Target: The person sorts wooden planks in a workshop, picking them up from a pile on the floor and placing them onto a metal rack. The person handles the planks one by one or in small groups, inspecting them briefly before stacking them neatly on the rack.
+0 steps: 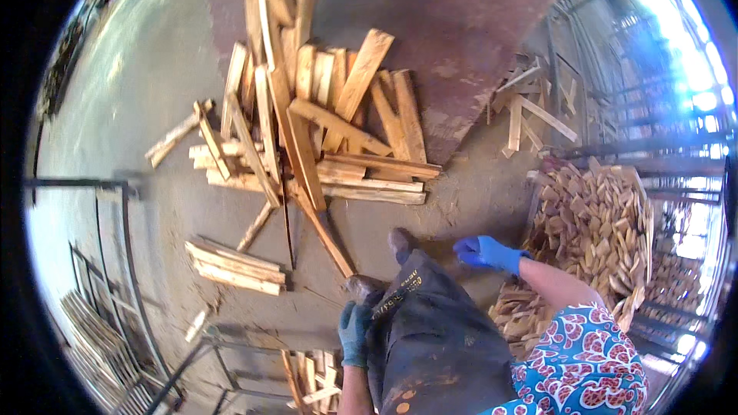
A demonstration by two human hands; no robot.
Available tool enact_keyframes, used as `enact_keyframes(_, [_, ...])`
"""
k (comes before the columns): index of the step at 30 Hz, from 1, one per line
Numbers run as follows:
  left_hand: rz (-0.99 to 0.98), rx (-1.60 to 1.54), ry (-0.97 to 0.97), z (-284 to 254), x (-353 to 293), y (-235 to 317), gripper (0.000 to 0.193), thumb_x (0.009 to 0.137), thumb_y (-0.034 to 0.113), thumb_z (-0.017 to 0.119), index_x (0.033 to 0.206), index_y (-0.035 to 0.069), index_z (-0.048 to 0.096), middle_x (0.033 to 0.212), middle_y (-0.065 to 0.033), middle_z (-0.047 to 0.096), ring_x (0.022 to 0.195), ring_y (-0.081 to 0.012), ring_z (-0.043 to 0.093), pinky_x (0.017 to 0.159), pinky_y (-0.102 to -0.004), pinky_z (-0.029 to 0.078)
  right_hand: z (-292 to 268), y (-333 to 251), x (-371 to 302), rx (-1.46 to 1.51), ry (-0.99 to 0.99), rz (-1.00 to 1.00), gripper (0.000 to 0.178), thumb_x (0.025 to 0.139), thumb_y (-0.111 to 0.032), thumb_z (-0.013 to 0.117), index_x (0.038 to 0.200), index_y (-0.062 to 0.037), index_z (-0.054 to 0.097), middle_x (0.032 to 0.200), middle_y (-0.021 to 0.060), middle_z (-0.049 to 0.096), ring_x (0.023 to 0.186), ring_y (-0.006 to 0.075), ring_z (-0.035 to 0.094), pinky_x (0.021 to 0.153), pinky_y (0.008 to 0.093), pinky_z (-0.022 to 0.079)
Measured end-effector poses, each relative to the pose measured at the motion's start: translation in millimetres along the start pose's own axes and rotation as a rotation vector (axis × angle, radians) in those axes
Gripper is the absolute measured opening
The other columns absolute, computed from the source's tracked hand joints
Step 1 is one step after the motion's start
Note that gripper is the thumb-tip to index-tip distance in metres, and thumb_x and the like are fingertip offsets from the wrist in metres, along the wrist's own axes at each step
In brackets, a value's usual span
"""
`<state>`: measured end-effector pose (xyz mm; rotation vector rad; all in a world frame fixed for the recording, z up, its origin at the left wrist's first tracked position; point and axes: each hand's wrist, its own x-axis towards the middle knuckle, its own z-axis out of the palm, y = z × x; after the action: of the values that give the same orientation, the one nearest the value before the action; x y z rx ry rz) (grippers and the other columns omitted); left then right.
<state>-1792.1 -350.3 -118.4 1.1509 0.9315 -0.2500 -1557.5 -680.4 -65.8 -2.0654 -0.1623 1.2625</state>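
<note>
My left hand (354, 332), in a teal glove, hangs beside the dark apron (438, 338) over my legs. Its fingers point forward, loosely apart, and no object shows in them. Out to the right, my right hand (490, 253) in a blue glove is held over the floor with fingers loosely bent and nothing visible in it. The crate of wood pieces (588, 223) is the nearest thing to it. Ahead of my feet lies a large pile of wooden boards (330, 123). One long narrow strip (329, 240) reaches from the pile to my left shoe (364, 287).
A short stack of boards (235, 265) lies left of my feet. Metal frames (127, 261) stand at the left, and a metal rack (669, 146) runs along the right. Scrap wood (530, 111) lies at the far right. Behind the pile is a reddish sheet (461, 23).
</note>
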Motion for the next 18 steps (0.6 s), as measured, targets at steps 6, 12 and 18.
enact_keyframes(6, [-0.182,-0.457,0.228,-8,-22,-42,0.013,0.082,0.012,0.06,0.073,0.004,0.058,0.075,-0.0015,0.054,0.069,-0.0108,0.054,0.063,-0.0261,0.047,1,-92,155,-0.354,-0.262,0.097,0.038,0.083,-0.025,0.059,0.114,-0.004,0.059,0.107,0.0184,0.062,0.094,0.0313,0.062,0.081,0.0385,0.049])
enact_keyframes(12, [-0.173,-0.383,0.46,71,2,-47,0.013,0.082,0.012,0.059,0.094,0.007,0.058,0.095,-0.0088,0.062,0.088,-0.0199,0.059,0.076,-0.0283,0.048,54,-157,270,-0.501,-0.326,-0.36,0.046,0.081,-0.037,0.059,0.116,-0.0068,0.058,0.108,0.0192,0.061,0.099,0.0342,0.06,0.086,0.0402,0.047])
enact_keyframes(18, [0.13,-0.095,0.281,118,10,-17,0.034,0.083,0.014,0.061,0.114,0.001,0.054,0.102,-0.0121,0.062,0.087,-0.0193,0.061,0.077,-0.0318,0.049,58,-210,267,-0.73,-0.389,-0.456,0.048,0.081,-0.035,0.06,0.121,-0.0084,0.055,0.108,0.0209,0.061,0.098,0.0361,0.059,0.086,0.0405,0.047])
